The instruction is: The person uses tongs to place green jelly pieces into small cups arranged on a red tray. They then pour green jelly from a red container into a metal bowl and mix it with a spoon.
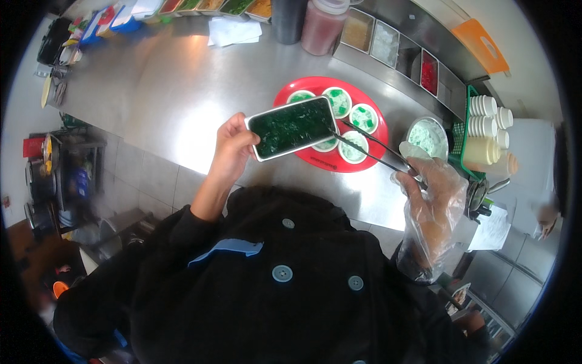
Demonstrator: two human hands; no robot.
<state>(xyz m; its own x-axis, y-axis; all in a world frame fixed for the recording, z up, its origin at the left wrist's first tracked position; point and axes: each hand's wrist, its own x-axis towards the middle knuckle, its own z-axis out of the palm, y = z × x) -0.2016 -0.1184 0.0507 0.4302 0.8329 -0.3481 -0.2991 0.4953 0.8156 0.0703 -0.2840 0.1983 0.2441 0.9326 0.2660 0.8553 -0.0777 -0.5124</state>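
Observation:
My left hand (234, 145) grips the near end of a white-rimmed rectangular container (293, 128) filled with dark green jelly-like pieces. It is held above a red oval tray (313, 83), partly covering it. On the tray stand several small white cups with pale green filling; green cubes top a cup (363, 118) at the right and another cup (337, 102) behind. A front cup (353, 147) shows a pale filling. My right hand (429, 191), in a clear plastic glove, holds dark tongs (375, 148). The tong tips reach the container's right end and are apart; I cannot tell whether they hold anything.
A metal bowl (427, 136) of pale green shredded food stands right of the tray. Behind it run metal bins (384, 43) with ingredients. A green basket (470, 132) holds stacked white cups (483, 105) and squeeze bottles. Papers (234, 32) and a pink-filled jar (323, 27) stand at the back.

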